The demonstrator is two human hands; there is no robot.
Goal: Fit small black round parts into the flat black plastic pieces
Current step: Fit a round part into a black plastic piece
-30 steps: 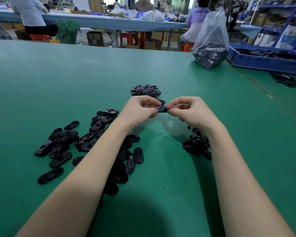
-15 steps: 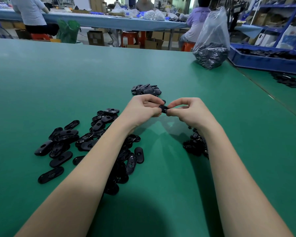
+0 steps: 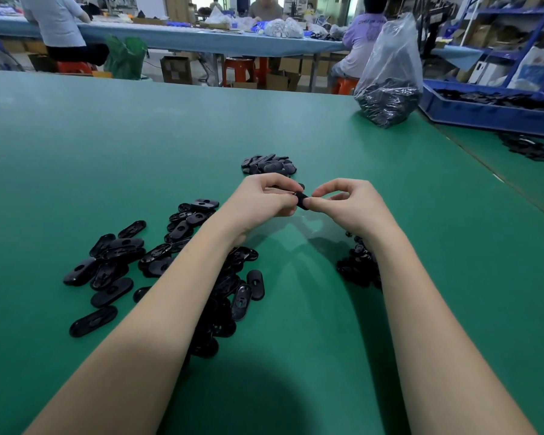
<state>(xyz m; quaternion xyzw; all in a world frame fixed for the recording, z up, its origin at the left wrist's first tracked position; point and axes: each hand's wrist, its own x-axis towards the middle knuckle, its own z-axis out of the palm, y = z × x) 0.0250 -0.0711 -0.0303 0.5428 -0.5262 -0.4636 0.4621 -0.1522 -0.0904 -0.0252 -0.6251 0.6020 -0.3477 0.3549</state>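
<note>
Pinching one flat black piece [image 3: 302, 200] between them above the table's [image 3: 139, 152] middle, the left hand [image 3: 266, 199] and right hand [image 3: 347, 204] each grip an end, its long axis seemingly running across from hand to hand.

left hand [image 3: 266, 200] pinching, raised | right hand [image 3: 347, 204] pinching, fingertips meeting

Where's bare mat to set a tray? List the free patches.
Free: the wide mat left of the far pile, and the strip between the oval pieces and round parts. Crowded: under both forearms and near the bag.
</note>
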